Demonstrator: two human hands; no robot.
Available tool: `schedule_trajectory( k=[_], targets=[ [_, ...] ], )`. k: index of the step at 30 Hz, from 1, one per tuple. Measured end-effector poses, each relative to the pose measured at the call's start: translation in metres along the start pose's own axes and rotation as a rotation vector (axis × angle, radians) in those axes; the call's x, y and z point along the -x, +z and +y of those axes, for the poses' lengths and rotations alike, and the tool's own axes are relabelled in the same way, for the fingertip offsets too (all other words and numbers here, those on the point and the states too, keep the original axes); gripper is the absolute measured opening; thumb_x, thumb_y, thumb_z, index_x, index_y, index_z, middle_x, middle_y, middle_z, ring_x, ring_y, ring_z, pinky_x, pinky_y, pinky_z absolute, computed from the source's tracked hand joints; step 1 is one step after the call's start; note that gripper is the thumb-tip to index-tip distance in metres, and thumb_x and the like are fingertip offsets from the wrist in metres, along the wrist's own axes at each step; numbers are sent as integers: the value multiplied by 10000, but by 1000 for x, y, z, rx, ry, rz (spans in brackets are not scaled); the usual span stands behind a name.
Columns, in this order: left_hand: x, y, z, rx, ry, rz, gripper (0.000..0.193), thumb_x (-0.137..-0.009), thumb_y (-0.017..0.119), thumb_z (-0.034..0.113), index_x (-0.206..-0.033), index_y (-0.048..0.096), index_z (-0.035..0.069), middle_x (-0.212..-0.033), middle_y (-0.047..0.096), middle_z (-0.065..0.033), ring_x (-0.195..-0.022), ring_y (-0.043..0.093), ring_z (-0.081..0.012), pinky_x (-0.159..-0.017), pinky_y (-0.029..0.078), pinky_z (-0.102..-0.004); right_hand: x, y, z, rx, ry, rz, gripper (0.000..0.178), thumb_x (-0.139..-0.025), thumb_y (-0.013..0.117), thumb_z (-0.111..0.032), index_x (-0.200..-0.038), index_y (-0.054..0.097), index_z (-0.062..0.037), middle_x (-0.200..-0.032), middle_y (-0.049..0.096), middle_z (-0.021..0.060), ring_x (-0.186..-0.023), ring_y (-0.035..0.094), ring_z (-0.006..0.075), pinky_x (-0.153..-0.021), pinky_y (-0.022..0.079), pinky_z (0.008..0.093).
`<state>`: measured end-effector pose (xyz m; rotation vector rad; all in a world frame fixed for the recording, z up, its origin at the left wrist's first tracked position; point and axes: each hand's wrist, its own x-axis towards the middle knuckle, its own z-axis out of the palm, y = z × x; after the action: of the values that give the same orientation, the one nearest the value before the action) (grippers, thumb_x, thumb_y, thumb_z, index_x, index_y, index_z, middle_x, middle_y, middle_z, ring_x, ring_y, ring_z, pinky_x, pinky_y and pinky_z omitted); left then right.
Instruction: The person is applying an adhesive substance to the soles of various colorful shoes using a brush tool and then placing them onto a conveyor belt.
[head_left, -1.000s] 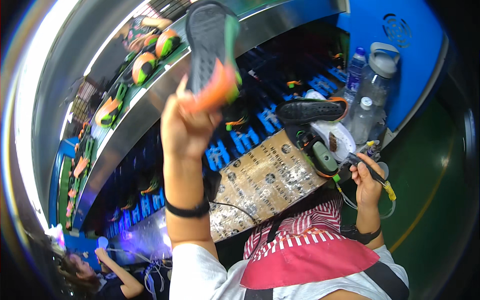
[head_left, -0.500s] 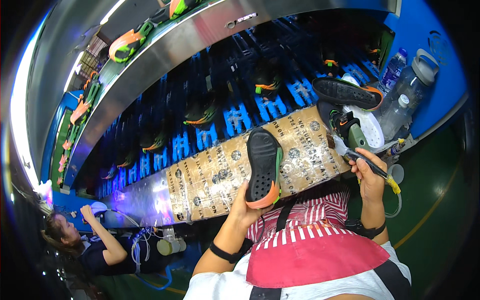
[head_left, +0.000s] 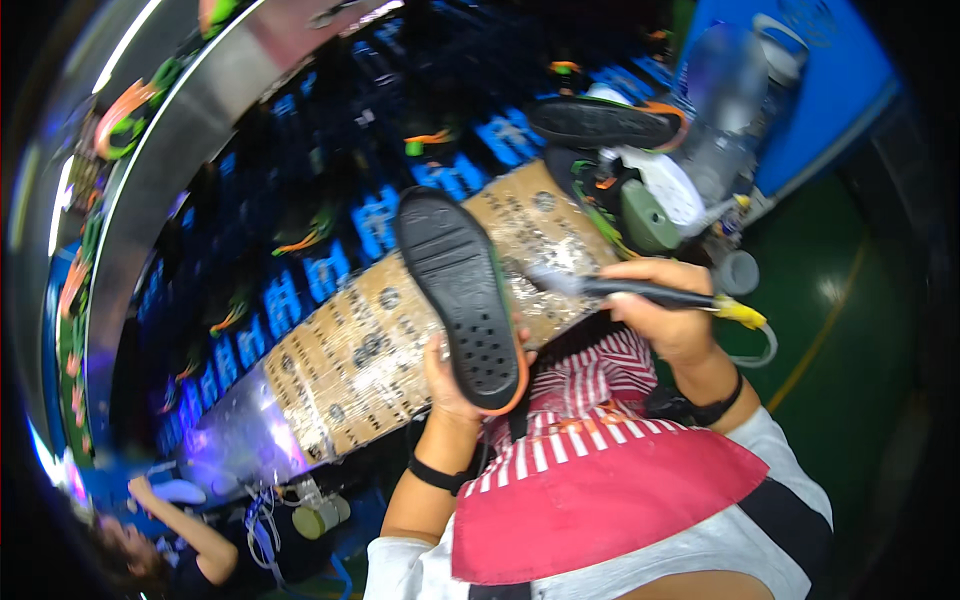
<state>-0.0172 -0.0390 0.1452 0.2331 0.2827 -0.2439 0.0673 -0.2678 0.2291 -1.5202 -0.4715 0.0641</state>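
My left hand [head_left: 447, 385] grips a black shoe sole [head_left: 462, 285] by its heel, with the underside facing up. A row of holes and grooves shows on it, with orange and green along its edge. My right hand [head_left: 668, 318] is closed around the black handle of a brush [head_left: 650, 291]. Yellow wrapping [head_left: 738, 312] and a clear tube are at the handle's rear end. The blurred bristles are close to the sole's right edge; whether they touch it I cannot tell.
A taped cardboard-covered ledge [head_left: 345, 345] lies below the sole. Behind it runs a rack of blue holders [head_left: 375, 222]. Another sole [head_left: 600, 124], a green container [head_left: 648, 216], a white perforated piece [head_left: 672, 188] and bottles [head_left: 722, 85] crowd the right. A co-worker's arm [head_left: 185, 525] shows lower left.
The brush has come leftward from beside the green container to near the sole. The sole has shifted left and its toe tilts further left. The whole view has turned and slid.
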Motion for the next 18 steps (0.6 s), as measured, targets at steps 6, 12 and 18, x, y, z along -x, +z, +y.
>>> schedule_trajectory(
  k=[6,12,18],
  targets=[
    [-14,1,-12,-149,96,59,634,-869,413,584,-1208,498,54,-1104,595,-131,-966,594,-300,-827,497,-446,-15,34,-9,158,-453,-124,216,-697,678,-6,-906,642,35,-692,625,125,-581,616,214,-526,472,285],
    [-9,-16,-25,-241,15,-9,572,-881,484,486,-1296,442,95,-1258,521,-81,-1122,520,-244,-971,409,-395,-34,59,5,485,-614,120,222,-681,677,-32,-895,628,-1,-684,573,101,-535,561,230,-476,446,301],
    [-5,-12,-24,-176,1,0,623,-845,520,539,-1283,435,105,-1238,525,-91,-1096,540,-245,-954,438,-407,-19,76,14,391,-634,-116,189,-686,658,-153,-854,618,-77,-688,543,71,-622,579,239,-552,466,340]
  ],
)
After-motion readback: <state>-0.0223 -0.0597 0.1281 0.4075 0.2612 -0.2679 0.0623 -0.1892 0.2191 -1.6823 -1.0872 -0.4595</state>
